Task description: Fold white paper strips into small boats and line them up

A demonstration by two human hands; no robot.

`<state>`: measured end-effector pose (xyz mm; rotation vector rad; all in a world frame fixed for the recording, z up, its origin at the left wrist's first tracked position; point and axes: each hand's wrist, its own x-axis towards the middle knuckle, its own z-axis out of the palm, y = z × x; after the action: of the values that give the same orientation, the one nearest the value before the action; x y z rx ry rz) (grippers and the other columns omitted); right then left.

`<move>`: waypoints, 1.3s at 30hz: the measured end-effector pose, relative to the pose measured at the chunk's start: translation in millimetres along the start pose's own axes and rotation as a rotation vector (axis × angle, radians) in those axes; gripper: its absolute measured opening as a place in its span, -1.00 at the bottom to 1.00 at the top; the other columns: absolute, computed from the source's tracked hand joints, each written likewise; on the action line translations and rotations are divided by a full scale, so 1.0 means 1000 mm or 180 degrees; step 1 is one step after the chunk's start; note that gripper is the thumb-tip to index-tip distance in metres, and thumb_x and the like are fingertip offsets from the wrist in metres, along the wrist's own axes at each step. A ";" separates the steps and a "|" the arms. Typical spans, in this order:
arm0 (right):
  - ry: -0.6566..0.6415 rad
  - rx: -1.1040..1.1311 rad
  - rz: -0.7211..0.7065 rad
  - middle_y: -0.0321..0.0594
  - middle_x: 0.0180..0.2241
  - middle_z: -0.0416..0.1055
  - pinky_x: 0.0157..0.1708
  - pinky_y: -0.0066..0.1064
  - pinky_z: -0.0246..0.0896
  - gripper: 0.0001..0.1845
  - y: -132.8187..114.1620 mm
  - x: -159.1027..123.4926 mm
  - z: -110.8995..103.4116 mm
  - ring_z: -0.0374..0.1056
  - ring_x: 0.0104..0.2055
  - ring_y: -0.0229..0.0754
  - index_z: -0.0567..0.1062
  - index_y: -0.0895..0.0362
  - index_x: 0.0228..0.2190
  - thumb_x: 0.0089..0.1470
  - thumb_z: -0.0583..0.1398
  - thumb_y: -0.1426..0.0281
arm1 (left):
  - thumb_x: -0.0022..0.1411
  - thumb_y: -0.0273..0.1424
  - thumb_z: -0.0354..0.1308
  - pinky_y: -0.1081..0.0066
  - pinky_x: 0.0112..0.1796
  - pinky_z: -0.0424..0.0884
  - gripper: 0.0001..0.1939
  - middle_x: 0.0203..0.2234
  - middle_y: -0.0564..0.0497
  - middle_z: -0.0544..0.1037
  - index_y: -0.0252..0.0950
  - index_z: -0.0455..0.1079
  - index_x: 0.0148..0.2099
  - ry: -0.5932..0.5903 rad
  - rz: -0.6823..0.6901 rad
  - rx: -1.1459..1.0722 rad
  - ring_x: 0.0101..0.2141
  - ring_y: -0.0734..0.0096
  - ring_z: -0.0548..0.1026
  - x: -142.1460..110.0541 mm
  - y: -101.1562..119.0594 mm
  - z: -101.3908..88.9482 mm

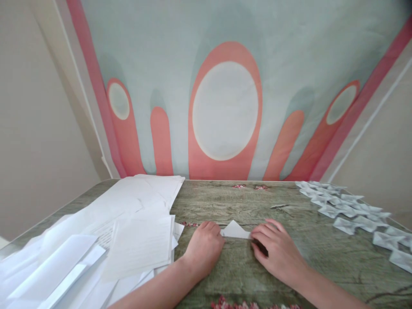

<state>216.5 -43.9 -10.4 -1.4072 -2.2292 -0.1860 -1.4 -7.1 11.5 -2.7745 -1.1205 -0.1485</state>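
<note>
A small white folded paper with a pointed peak at its top edge lies on the wood-patterned table between my two hands. My left hand is closed over the paper's left end, knuckles up, its fingertips mostly hidden. At the right end, my right hand has its fingers curved onto the paper, and a dark gap shows between the thumb and the other fingers. Left of my left hand lies a stack of white paper sheets, some with faint lines of writing.
Several folded white paper pieces lie in rows along the table's right side. Larger white sheets spread over the left side. The wooden-look table ends at a wall hanging with pink shapes.
</note>
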 end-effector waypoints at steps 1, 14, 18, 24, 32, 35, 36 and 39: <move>0.0010 0.0001 -0.0009 -0.30 -0.42 0.43 0.03 -0.12 -0.01 -0.86 0.001 0.001 0.000 0.33 -0.31 -0.20 0.46 0.07 -0.42 0.02 0.11 0.49 | 0.23 -0.45 0.01 0.27 -0.24 0.30 -0.84 -0.42 -0.07 0.46 -0.35 0.40 -0.33 0.0033 0.0014 -0.0007 -0.30 0.25 0.41 0.000 -0.002 0.001; -0.0079 -0.0132 -0.0627 -0.22 -0.42 0.44 -0.13 -0.23 0.14 -0.78 0.015 0.002 0.010 0.32 -0.31 -0.19 0.45 0.14 -0.27 0.18 0.01 0.50 | 0.24 -0.47 -0.04 0.31 -0.26 0.33 -0.90 -0.39 -0.04 0.45 -0.30 0.30 -0.27 0.0024 0.0185 -0.0133 -0.32 0.29 0.40 -0.003 -0.004 -0.002; -0.0027 -0.0246 -0.0715 -0.21 -0.42 0.43 -0.12 -0.22 0.14 -0.77 0.013 0.003 0.011 0.32 -0.29 -0.18 0.45 0.15 -0.26 0.19 0.00 0.51 | 0.26 -0.48 -0.07 0.34 -0.27 0.34 -0.87 -0.39 -0.05 0.45 -0.30 0.30 -0.24 -0.0042 0.0256 -0.0166 -0.31 0.31 0.41 -0.003 -0.007 -0.002; 0.0176 -0.0449 -0.0934 -0.18 -0.43 0.42 -0.05 -0.15 0.11 -0.68 0.013 0.003 0.015 0.32 -0.31 -0.18 0.45 0.21 -0.24 0.20 -0.08 0.57 | 0.27 -0.48 -0.07 0.34 -0.31 0.34 -0.86 -0.41 -0.03 0.45 -0.30 0.31 -0.22 0.0144 0.0339 -0.0143 -0.33 0.31 0.42 -0.003 -0.009 0.002; 0.0566 -0.0269 -0.0825 -0.16 -0.33 0.46 -0.06 -0.15 0.14 -0.73 0.014 0.007 0.012 0.34 -0.23 -0.15 0.44 0.15 -0.19 0.18 -0.02 0.51 | 0.21 -0.52 -0.01 0.25 -0.19 0.27 -0.85 -0.43 0.00 0.46 -0.26 0.34 -0.20 0.0847 0.0318 -0.0515 -0.34 0.31 0.41 -0.001 -0.012 0.012; 0.0633 0.0042 -0.0608 -0.18 -0.27 0.46 -0.09 -0.18 0.15 -0.76 0.018 0.009 0.011 0.34 -0.20 -0.14 0.44 0.11 -0.18 0.15 0.05 0.48 | 0.18 -0.53 0.03 0.30 -0.22 0.27 -0.86 -0.42 0.03 0.49 -0.25 0.36 -0.24 0.1040 0.0121 -0.0960 -0.35 0.34 0.42 -0.001 -0.014 0.014; 0.0654 0.0182 -0.0531 -0.19 -0.28 0.46 -0.11 -0.19 0.17 -0.78 0.019 0.009 0.011 0.34 -0.22 -0.15 0.45 0.10 -0.19 0.14 0.06 0.47 | 0.17 -0.53 0.03 0.31 -0.22 0.27 -0.86 -0.41 0.03 0.50 -0.25 0.36 -0.24 0.1099 0.0072 -0.1103 -0.34 0.34 0.42 0.000 -0.014 0.015; 0.0649 0.0678 -0.0273 -0.22 -0.36 0.46 -0.21 -0.25 0.20 -0.80 0.024 0.009 0.012 0.34 -0.31 -0.18 0.46 0.08 -0.24 0.15 0.06 0.44 | 0.20 -0.50 0.01 0.32 -0.21 0.26 -0.85 -0.37 0.01 0.51 -0.25 0.37 -0.21 0.1213 -0.0039 -0.1464 -0.31 0.34 0.42 -0.001 -0.012 0.014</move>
<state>229.8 -21.2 -20.1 -1.1292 -2.0746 -0.1116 -10.4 3.4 -0.8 -2.9203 -1.1092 -1.0055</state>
